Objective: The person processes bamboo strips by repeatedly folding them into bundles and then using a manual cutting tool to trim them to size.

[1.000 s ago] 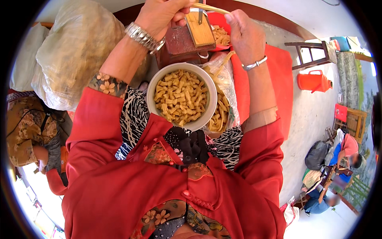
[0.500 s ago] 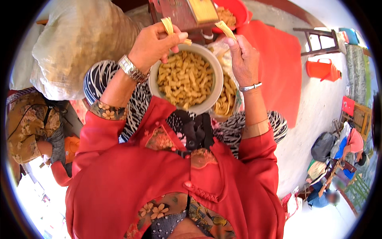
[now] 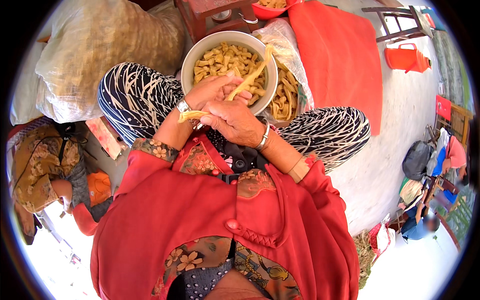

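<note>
A white bowl (image 3: 195,55) heaped with short yellow cut pieces rests on my lap. Over its near rim both hands grip one long pale yellow strip (image 3: 252,72) that runs from the bowl's right rim down to my left wrist. My left hand (image 3: 212,90), with a metal watch on the wrist, is closed on the strip's middle. My right hand (image 3: 235,120), with a silver bangle, lies over the left hand and pinches the strip's lower part, whose end (image 3: 187,116) sticks out at the left.
A clear plastic bag (image 3: 287,95) of more yellow pieces lies right of the bowl. A big pale sack (image 3: 95,50) sits at the left, a red cloth (image 3: 340,55) and an orange watering can (image 3: 406,57) at the right. A red stool (image 3: 220,15) stands beyond the bowl. Seated people are at the right edge.
Both hands have come down from the red stool toward my lap. They held separate short pieces above the bowl half a second ago; now they are together on one long strip.
</note>
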Demonstrator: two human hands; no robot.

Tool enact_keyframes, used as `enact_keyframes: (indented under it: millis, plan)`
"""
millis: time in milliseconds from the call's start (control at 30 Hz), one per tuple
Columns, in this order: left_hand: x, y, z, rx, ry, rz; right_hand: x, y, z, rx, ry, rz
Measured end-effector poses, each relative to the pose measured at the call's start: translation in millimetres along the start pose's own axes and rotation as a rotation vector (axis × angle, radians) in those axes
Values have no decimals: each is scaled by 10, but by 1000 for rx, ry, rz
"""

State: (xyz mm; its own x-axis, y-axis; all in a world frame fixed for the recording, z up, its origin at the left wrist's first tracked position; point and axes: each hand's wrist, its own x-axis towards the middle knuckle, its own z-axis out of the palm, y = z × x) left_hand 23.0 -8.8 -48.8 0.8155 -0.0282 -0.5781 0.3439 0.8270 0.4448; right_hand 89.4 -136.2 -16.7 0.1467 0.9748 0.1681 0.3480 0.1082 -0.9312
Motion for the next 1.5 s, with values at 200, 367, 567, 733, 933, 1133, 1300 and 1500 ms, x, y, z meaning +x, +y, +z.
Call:
enact_keyframes:
  millis: [200,367,567,733,933,1133,1300,1500]
  plan:
    - [-89,139,-96,115,-17,126,-57,-159,-77,554,53,301]
    - [-281,174,141,324,3,253,71,-30,-163,169,666,56]
    - [-523,256,332,287,-68,236,238,-20,-186,-134,653,-126]
    - [-631,260,262,981,171,461,250,-18,-110,-8,538,212]
    - [-626,175,377,1517,361,1211,193,129,-144,153,371,246]
    - [-637,101,295,1358,316,969,79,-22,-241,231,210,291]
    - [-606,116,198,540,107,658,32,-28,-187,179,296,188]
    - [-540,87,259,151,-118,616,5,-85,-260,319,334,220]
